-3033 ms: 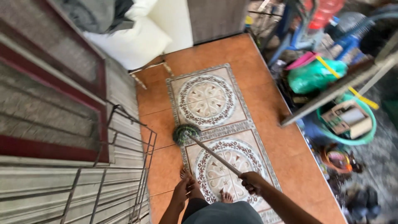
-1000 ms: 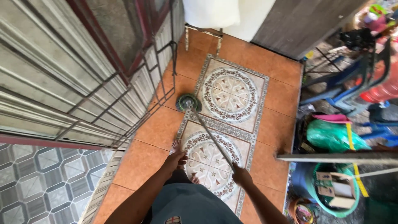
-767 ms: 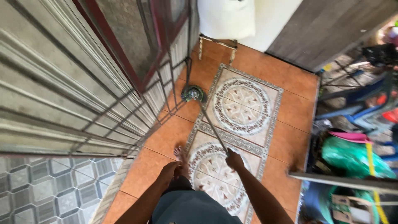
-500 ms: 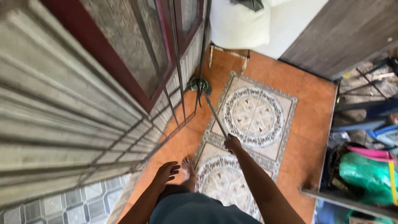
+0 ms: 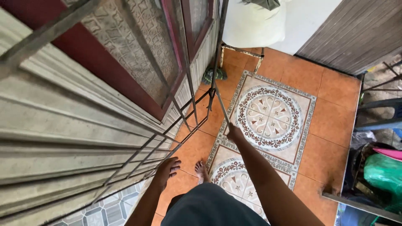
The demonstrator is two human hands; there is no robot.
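Reaching away from the body, a long thin mop handle (image 5: 221,108) runs from the person's right hand (image 5: 233,133) toward the far left, where its green stringy mop head (image 5: 213,75) rests on the orange floor tiles (image 5: 331,117), tucked against the base of the wall and next to the leg of a metal stand (image 5: 242,56). The handle looks like a stiff, narrow pole, light for its length, while the mop head looks soft, floppy and probably damp, so most of the drag would sit at the far end. Judging from this, a firm grip near the top of the pole, as here, gives reach but little leverage; a second grip lower down would steady it.

The right hand's fingers are wrapped closed around the top end of the handle. The left hand (image 5: 166,169) hangs free beside the hip, fingers loosely spread and holding nothing. A bare foot (image 5: 202,171) stands on the near part of a patterned floor panel with round ornaments (image 5: 270,117).

A metal grille (image 5: 184,121) and a red-framed door (image 5: 159,79) fill the left side. A green bag (image 5: 383,175) lies among clutter at the right.
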